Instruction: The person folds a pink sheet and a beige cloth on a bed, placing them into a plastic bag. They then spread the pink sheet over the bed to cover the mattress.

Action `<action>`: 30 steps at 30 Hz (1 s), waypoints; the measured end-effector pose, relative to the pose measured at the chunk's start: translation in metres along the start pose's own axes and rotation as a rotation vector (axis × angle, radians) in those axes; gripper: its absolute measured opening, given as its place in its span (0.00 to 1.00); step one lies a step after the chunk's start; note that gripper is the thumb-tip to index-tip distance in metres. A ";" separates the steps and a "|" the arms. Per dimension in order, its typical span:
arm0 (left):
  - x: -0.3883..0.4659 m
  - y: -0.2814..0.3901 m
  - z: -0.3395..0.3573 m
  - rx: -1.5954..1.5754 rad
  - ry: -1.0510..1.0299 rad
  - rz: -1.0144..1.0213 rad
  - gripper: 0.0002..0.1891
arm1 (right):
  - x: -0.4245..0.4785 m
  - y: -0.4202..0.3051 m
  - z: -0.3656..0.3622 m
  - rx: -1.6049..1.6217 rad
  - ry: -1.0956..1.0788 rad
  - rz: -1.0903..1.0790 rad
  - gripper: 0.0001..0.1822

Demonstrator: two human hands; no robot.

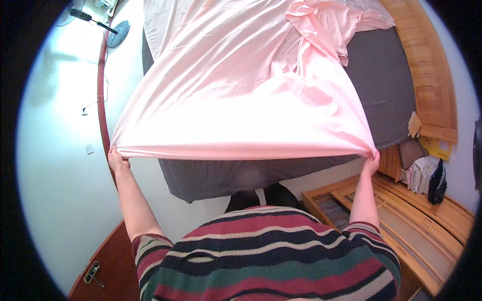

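A pale pink bed sheet stretches between my two hands, its near edge pulled taut above the side of the bed. My left hand grips one end of that edge, out past the bed's left side. At the other end, my right hand is closed on the fabric. Farther off, the sheet lies in loose folds, bunched toward the upper right. Dark grey bedding covers the mattress and shows on the right and below the sheet's edge.
A wooden headboard borders the bed on the right. Near my right arm stands a wooden cabinet with glazed doors, beside a brown cushion and hanging bags. A standing fan is at upper left. At lower left is a red door.
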State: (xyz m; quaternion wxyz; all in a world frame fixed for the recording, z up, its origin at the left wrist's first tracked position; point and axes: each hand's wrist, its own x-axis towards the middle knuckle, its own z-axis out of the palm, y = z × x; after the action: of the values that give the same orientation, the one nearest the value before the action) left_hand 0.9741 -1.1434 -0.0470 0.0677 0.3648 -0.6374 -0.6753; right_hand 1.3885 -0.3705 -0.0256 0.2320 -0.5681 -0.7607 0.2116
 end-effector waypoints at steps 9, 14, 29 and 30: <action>0.034 -0.055 -0.016 0.081 0.208 -0.184 0.09 | -0.131 0.082 -0.071 -0.717 -0.683 -0.134 0.16; 0.063 -0.049 -0.025 -0.183 0.067 -0.054 0.19 | -0.121 0.073 -0.071 -0.648 -0.925 -0.247 0.13; -0.288 -0.281 0.052 0.810 -0.871 -0.759 0.21 | -0.079 -0.203 -0.087 0.596 -1.013 -0.211 0.16; -0.317 -0.273 0.072 0.847 -0.934 -0.760 0.25 | -0.075 -0.219 -0.091 0.652 -1.006 -0.215 0.16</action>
State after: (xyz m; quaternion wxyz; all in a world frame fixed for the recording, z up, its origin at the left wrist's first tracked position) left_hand 1.2642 -0.8600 -0.1727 -0.5962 0.2297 -0.6357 -0.4333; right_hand 1.2935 -0.4954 0.1671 0.0260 -0.2180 -0.7262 0.6515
